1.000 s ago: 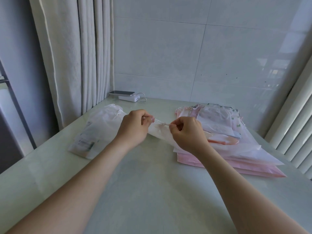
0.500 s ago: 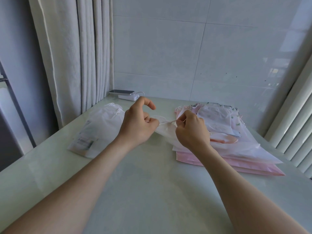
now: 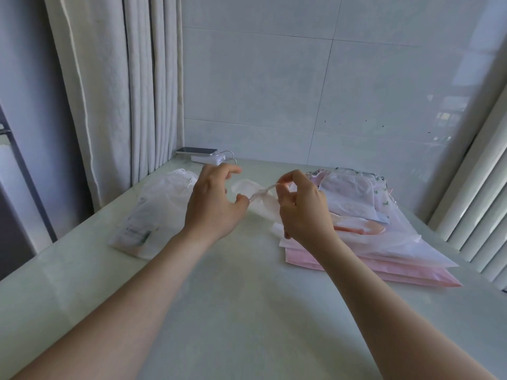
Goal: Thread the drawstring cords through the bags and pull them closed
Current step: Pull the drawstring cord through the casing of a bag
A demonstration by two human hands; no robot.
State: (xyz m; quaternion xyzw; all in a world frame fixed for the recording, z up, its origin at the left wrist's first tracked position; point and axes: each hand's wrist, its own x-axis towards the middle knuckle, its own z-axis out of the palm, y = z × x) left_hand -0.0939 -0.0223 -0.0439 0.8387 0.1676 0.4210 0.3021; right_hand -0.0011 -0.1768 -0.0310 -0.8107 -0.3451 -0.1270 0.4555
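A small white translucent bag (image 3: 263, 205) is held up between my hands over the table's middle. My left hand (image 3: 214, 204) pinches its gathered top edge with thumb and a finger, the other fingers spread loosely. My right hand (image 3: 300, 208) pinches a thin white drawstring cord (image 3: 267, 189) that runs from the bag's top up to its fingertips. A pile of white drawn-shut bags (image 3: 162, 204) lies at the left. A stack of flat pink and white bags (image 3: 384, 237) lies at the right.
The pale table (image 3: 247, 311) has a phone (image 3: 196, 151) on a white charger box (image 3: 207, 158) at the back left. A curtain (image 3: 115, 86) hangs at the left, a tiled wall stands behind, and vertical blinds (image 3: 480, 204) stand at the right.
My right hand has lifted and drawn the cord out from the bag's top. My left hand's fingers have opened wider while still pinching the bag. The hands have moved a little apart.
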